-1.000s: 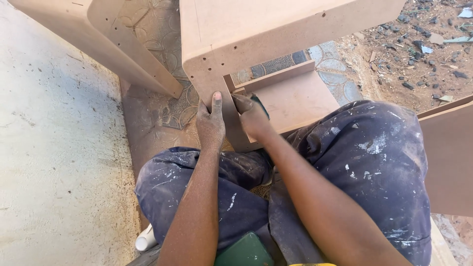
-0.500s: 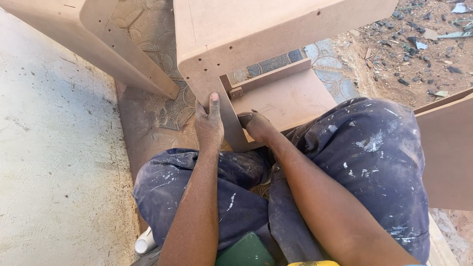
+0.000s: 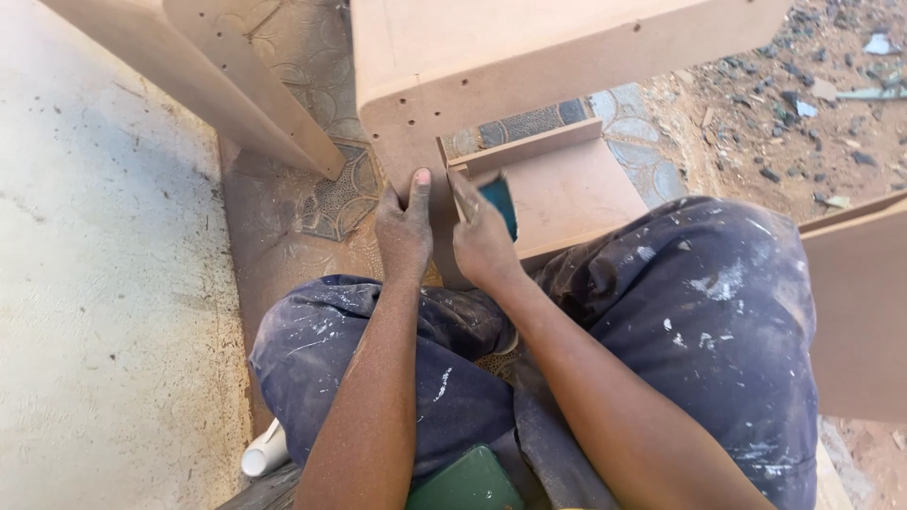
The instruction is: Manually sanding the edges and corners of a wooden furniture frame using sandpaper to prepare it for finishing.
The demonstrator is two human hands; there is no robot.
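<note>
Your left hand lies flat on the smooth brown fibreboard furniture piece, fingers straight. Your right hand, just beside it, grips a small teal sanding pad.

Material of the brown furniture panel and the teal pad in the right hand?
Furniture panel: looks like raw MDF, a uniform matte brown face with no grain, rounded corner, drilled holes. Teal pad, gripped by the right hand: probably a sanding sponge or sandpaper; mostly hidden. Left hand braces the panel's edge.
</note>
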